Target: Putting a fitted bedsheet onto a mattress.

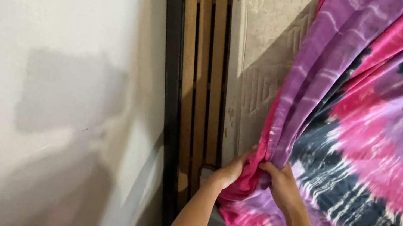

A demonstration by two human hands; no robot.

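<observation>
A tie-dye sheet (375, 132) in pink, purple and black covers the right side of the head view, draped over a cream quilted mattress (265, 47). My left hand (229, 172) grips the bunched edge of the sheet at the mattress corner, fingers tucked under the fabric. My right hand (280, 185) clutches the same gathered fold just to the right, almost touching the left hand. Both forearms rise from the bottom edge. The mattress corner itself is hidden by the fabric.
A dark metal bed frame (168, 96) with wooden slats (200, 74) runs alongside the mattress. A white wall (37, 73) with a grey painted patch fills the left. The gap between wall and frame is narrow.
</observation>
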